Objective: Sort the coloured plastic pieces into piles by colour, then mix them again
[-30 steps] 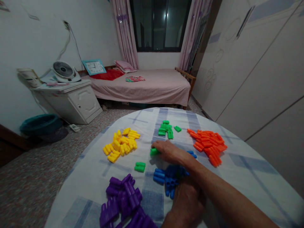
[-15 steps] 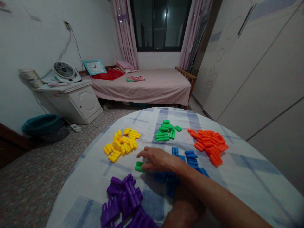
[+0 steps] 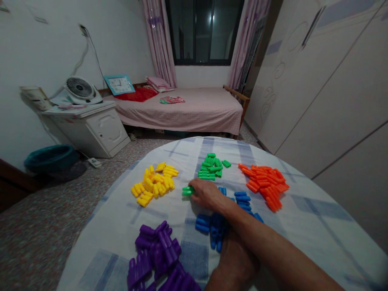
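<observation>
the right hand (image 3: 207, 194) had its thumb and fingers clamped on a green piece (image 3: 187, 190), with one end jutting out to the left of the fingertips, low over the tablecloth (image 3: 106, 230). just beyond those fingers lay the green heap (image 3: 211, 165); to their left, a little apart, the yellow heap (image 3: 154, 186); well to their right, the orange heap (image 3: 266, 184); nearer the body and leftward, the purple heap (image 3: 160, 250). the blue heap (image 3: 216, 230) sat on the near side of the fingers, partly hidden by the right forearm. the left hand (image 3: 238, 258) rested under that forearm, beside the blue heap; its fingers were hidden, so i could not tell whether they were apart or together.

the piece seemed held toward one end, so a loose pinch could have let it twist or drop. a forward sweep of the knuckles could have scattered the green heap. with the arms crossed, a dipping forearm could have bumped the left hand or dragged blue pieces out of place.
</observation>
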The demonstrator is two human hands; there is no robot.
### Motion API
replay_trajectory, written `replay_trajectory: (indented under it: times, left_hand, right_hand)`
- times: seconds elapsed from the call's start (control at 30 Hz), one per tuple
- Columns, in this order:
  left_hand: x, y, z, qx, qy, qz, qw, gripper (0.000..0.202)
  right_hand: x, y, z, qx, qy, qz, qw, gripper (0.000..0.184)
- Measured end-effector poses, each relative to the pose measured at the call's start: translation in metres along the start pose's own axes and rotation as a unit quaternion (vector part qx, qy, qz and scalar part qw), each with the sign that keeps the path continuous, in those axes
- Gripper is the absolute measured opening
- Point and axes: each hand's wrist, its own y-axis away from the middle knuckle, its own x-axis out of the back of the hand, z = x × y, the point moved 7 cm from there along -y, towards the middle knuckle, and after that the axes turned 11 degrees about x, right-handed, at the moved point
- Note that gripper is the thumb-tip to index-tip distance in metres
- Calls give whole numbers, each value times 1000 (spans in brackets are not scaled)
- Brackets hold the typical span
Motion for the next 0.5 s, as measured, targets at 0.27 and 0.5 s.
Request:
replay_trajectory:
  times: [0.27, 0.5]
  left_hand:
    - [-1, 6, 3, -51, -114, 6, 992, 20]
    - [-6, 9, 15, -126, -136, 3, 983, 17]
  right_hand:
    - [60, 35, 78, -141, -61, 217, 964, 42]
    - [42, 105, 56, -82, -235, 78, 965, 20]
